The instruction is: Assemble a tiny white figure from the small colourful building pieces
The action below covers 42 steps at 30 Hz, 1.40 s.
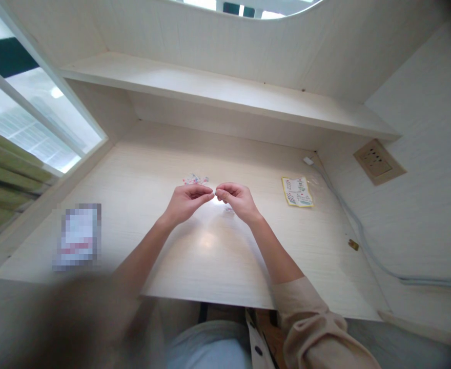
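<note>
Seen from above, as the head camera looks down, two bare hands meet over the middle of a pale wood-grain counter (210, 256). The left hand (187, 201) and the right hand (237, 200) are raised a little above the surface, their fingertips nearly touching each other. On each hand the fingers (206, 193) are pinched together, thumb against forefinger, on a tiny piece (214, 195) held between the two hands; it is too small to tell what it is. Just beyond the left hand, on the counter, lies a small heap of little clear and coloured bits (195, 179). A few more lie under the right hand. Well to the right rests a yellow-edged printed card (297, 191). Near the left edge sits a blurred white packet (78, 237). At the back a long shelf (225, 95) runs above the counter. A grey cable (358, 225) trails along the right wall, below a beige wall socket (379, 162).
</note>
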{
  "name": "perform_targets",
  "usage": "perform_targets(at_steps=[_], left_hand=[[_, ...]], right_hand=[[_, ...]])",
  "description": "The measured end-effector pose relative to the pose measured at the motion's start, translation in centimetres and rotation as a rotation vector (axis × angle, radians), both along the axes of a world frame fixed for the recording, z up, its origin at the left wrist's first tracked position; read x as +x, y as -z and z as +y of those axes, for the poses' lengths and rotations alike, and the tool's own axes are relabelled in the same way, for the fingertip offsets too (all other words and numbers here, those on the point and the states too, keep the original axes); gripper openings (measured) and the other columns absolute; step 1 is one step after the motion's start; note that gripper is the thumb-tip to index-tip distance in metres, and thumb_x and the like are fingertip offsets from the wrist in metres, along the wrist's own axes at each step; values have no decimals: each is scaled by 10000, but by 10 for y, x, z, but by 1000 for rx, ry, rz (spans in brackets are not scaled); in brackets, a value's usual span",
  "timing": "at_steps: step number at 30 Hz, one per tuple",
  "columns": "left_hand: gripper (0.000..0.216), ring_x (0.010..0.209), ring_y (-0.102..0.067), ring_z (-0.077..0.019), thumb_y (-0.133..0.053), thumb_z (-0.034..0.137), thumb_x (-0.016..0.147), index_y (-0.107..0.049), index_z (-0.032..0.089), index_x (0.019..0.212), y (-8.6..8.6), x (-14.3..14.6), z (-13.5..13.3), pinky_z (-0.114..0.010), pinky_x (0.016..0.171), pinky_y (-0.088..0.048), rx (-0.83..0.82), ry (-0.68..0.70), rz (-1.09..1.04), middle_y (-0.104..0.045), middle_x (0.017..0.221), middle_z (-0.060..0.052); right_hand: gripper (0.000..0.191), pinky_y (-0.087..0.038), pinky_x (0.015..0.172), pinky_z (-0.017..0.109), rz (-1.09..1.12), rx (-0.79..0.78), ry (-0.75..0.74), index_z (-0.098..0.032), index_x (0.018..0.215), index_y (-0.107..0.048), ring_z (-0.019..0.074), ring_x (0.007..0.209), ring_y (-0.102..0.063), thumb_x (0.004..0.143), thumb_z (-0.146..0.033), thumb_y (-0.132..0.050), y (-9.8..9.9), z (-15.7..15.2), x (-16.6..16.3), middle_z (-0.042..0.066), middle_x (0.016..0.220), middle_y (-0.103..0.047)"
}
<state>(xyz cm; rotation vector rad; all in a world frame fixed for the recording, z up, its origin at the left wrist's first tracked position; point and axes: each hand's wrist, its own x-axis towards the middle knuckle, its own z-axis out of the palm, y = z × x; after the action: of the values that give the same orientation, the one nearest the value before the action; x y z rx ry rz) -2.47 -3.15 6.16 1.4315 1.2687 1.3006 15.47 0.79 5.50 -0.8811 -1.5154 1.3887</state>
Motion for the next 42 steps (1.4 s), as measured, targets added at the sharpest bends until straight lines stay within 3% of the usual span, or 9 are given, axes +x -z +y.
perform_targets(at_steps=[14,28,42], left_hand=[[238,786,-703,-225,-785,372,690,-777,189,843,-1,12,3,-365,766,-580,22,31,6,-761,843,-61],[238,789,-703,-213,-757,374,721,-772,180,857,0,15,3,-319,755,-578,36,73,0,-760,859,-66],[183,802,-702,-194,-736,320,765,-774,182,880,-1,15,2,-290,752,-563,74,152,12,-761,865,-62]], right_hand=[[244,-425,572,242,24,7,119,-189,809,-694,103,593,-509,758,-428,-686,12,-6,4,-9,656,-600],[223,-502,657,286,29,60,155,-204,863,-725,134,658,-599,765,-403,-702,14,-13,8,11,698,-659],[243,-432,546,243,79,11,152,-197,817,-728,109,588,-527,746,-429,-728,22,-12,13,6,669,-643]])
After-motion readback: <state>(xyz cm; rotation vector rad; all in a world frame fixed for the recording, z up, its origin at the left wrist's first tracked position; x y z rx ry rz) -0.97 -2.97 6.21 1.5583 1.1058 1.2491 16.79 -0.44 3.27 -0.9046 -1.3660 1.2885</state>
